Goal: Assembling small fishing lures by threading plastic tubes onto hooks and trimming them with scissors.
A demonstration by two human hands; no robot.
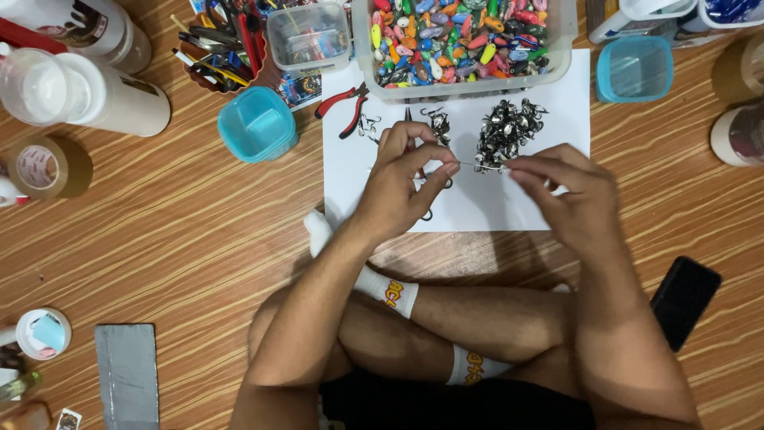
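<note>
I am pinching a thin wire between my left hand and right hand, fingertips closed, over the white paper sheet; metal hooks are lying just beyond.

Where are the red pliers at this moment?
The red pliers lie on the white paper's upper left corner, between the teal cup and the left hand.

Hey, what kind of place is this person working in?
Probably a home craft spot on a wood-patterned floor. The person sits cross-legged by a clear bin of colourful small pieces, red-handled pliers and a pile of small metal parts on a white sheet.
</note>
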